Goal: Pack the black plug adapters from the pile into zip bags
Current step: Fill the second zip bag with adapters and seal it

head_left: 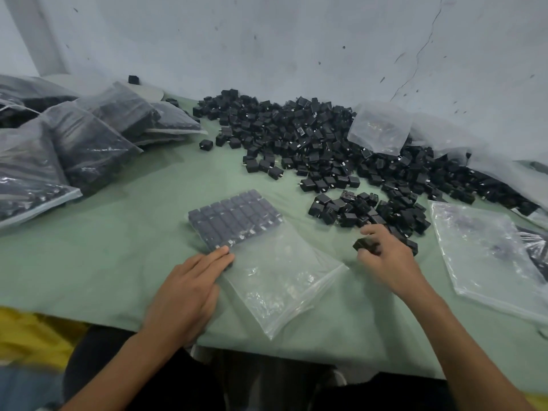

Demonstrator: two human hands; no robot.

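Here the left hand [189, 289] lies flat on the bag [281, 277], fingers straight and close together. Its fingertips touch the near edge of the rows [234, 218] of adapters packed inside. The bag lies slantwise on the table [103, 247] right in front of the person. Its far half is filled with those neat rows, its near half is clear, and its zip strip runs along the near right edge.

The right hand [385, 256] is just right of the bag, at the near edge of the pile [311, 137]. Its fingers are curled round one adapter [363, 244], and the hand is a little blurred. The pile spreads over the far right of the table up to the wall [267, 40], with a looser cluster nearest the right hand.

An empty bag [379, 129] rests on top of the pile near the wall. A spare bag [489, 256] lies flat on the table to the right of the right hand. Full bags [89, 143] are heaped at the far left, leaning on one another.
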